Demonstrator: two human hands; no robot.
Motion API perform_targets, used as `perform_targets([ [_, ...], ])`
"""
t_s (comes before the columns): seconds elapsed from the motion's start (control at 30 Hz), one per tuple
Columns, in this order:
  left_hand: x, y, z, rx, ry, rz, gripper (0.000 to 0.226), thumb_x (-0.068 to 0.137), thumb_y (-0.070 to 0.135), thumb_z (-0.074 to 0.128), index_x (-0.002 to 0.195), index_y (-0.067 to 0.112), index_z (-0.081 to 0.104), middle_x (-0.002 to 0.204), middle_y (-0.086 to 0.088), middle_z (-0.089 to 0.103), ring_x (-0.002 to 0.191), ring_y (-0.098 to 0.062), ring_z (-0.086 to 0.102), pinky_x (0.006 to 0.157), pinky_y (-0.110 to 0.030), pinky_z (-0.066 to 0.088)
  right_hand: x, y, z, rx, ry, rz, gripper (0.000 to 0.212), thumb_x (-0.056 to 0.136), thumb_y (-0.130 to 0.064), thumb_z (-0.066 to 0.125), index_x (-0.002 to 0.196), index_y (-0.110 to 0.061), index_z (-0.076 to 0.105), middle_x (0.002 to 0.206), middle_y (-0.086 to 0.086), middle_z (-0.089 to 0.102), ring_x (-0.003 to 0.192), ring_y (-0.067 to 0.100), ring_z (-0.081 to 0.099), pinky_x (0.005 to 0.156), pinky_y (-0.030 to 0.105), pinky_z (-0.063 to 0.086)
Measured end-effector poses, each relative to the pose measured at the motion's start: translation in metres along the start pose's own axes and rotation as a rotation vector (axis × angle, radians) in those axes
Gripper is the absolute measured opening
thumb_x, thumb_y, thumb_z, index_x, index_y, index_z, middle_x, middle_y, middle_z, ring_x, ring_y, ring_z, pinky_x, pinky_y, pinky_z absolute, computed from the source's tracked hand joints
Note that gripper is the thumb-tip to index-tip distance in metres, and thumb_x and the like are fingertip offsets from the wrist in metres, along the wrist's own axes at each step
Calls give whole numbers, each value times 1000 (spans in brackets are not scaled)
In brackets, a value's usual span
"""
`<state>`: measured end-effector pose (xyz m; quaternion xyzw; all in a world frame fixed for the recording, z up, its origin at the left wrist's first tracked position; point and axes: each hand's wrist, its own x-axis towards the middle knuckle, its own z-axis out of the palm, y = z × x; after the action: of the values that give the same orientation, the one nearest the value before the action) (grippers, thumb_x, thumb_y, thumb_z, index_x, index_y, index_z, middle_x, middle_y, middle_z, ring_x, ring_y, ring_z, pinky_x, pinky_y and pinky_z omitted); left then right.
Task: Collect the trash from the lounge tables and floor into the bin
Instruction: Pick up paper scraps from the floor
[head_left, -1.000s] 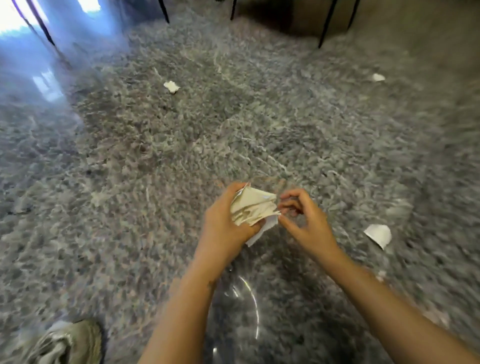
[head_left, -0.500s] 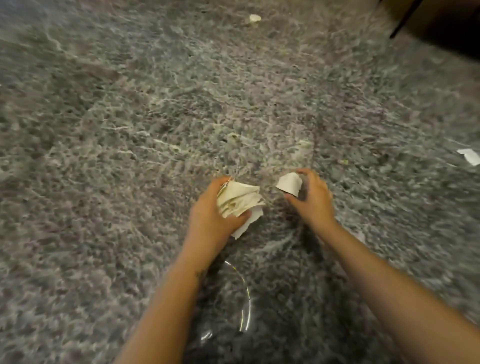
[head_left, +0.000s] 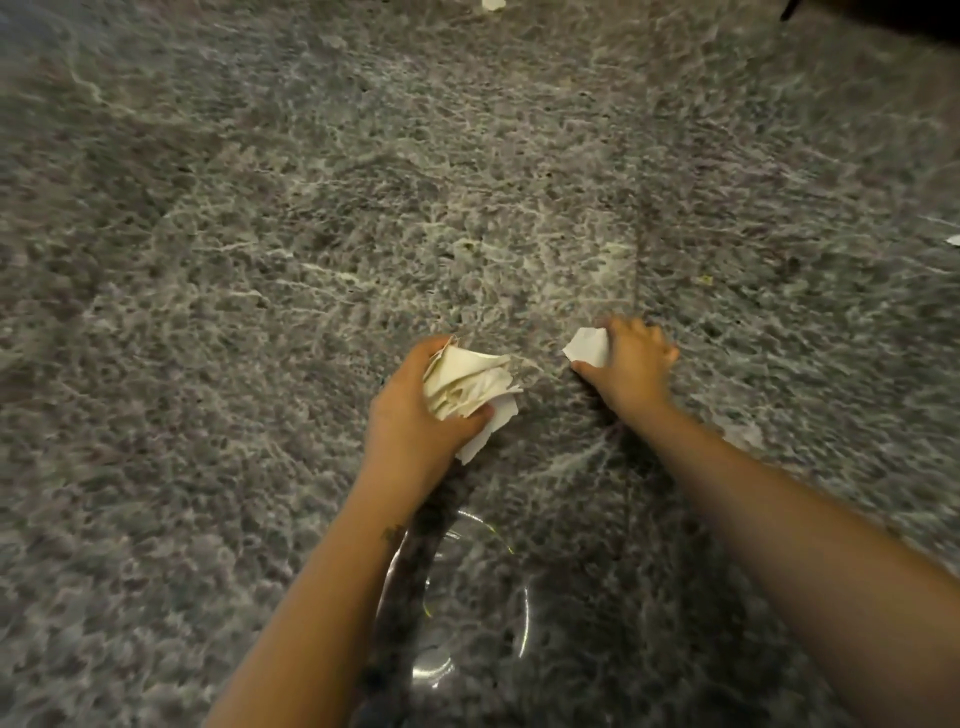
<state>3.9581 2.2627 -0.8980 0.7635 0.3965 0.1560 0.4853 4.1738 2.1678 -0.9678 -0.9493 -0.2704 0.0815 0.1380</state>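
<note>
Where the left hand (head_left: 410, 415) curls round a wad of paper scraps (head_left: 467, 384), the wad sits between thumb and fingers, with loose ends projecting below the thumb. The right hand (head_left: 628, 369) grips a single white scrap (head_left: 589, 349), low over the grey carpet (head_left: 260, 260); contact with the pile cannot be determined. Motion blur obscures the right fingers. A stray scrap (head_left: 491, 4) at the top edge and a stray piece (head_left: 954, 240) at the right edge are cut off. A clear curved object (head_left: 519, 608) below the wrists is hard to identify. The wad is cream, creased and layered.
</note>
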Motion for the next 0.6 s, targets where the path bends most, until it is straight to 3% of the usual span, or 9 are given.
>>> perform_targets([
  [0.1, -1, -5, -9, 1, 43, -30, 60, 72, 11, 78, 125, 18, 52, 104, 3, 61, 93, -12, 56, 66, 0, 35, -14, -11, -14, 82, 39, -61, 31, 89, -28, 59, 112, -9, 61, 117, 14, 59, 117, 29, 42, 93, 33, 22],
  [0.17, 1, -7, -21, -45, 84, -47, 57, 72, 10, 76, 124, 18, 53, 107, 1, 63, 96, -15, 59, 75, -13, 42, -27, -32, -29, 156, 130, -298, 21, 90, -18, 58, 104, -4, 66, 105, 17, 65, 106, 32, 52, 88, 26, 24],
  [0.23, 3, -7, -35, -59, 133, -46, 57, 72, 13, 76, 124, 18, 54, 106, 1, 64, 97, -17, 59, 73, -18, 41, -43, -64, -50, 255, 176, -580, 11, 84, -9, 62, 88, -1, 69, 90, 14, 69, 96, 27, 53, 87, 8, 21],
  [0.27, 5, -7, -44, -58, 157, -34, 58, 72, 15, 77, 125, 18, 53, 105, 2, 62, 96, -15, 58, 70, -16, 37, -50, -79, -60, 259, 172, -705, 9, 81, -9, 62, 83, -3, 69, 84, 11, 69, 93, 22, 52, 87, 5, 19],
  [0.3, 7, -5, -53, -59, 174, -21, 60, 71, 17, 78, 125, 18, 53, 105, 4, 60, 95, -14, 56, 67, -14, 35, -57, -94, -67, 234, 148, -791, 10, 79, -12, 61, 80, -6, 69, 83, 6, 69, 92, 20, 51, 86, 12, 20],
  [0.37, 9, -1, -70, -50, 177, -6, 61, 71, 20, 78, 125, 18, 51, 104, 4, 59, 93, -13, 54, 63, -12, 33, -70, -122, -77, 185, 86, -833, 14, 79, -18, 57, 82, -10, 69, 86, 0, 68, 96, 25, 55, 73, 25, 16],
  [0.53, 1, 29, -132, -101, 154, -65, 60, 71, 15, 79, 124, 17, 52, 100, 3, 59, 87, -12, 54, 57, -3, 37, -97, -188, -109, 306, 65, -835, 9, 77, -7, 62, 81, -2, 69, 79, 12, 67, 82, 19, 49, 76, 19, 25],
  [0.6, -1, 47, -162, -107, 118, -77, 57, 71, 17, 78, 122, 18, 52, 89, 11, 55, 80, -9, 52, 54, -1, 37, -102, -215, -124, 385, 57, -760, 10, 78, -8, 62, 83, -3, 70, 80, 5, 64, 81, 17, 48, 71, 20, 27],
])
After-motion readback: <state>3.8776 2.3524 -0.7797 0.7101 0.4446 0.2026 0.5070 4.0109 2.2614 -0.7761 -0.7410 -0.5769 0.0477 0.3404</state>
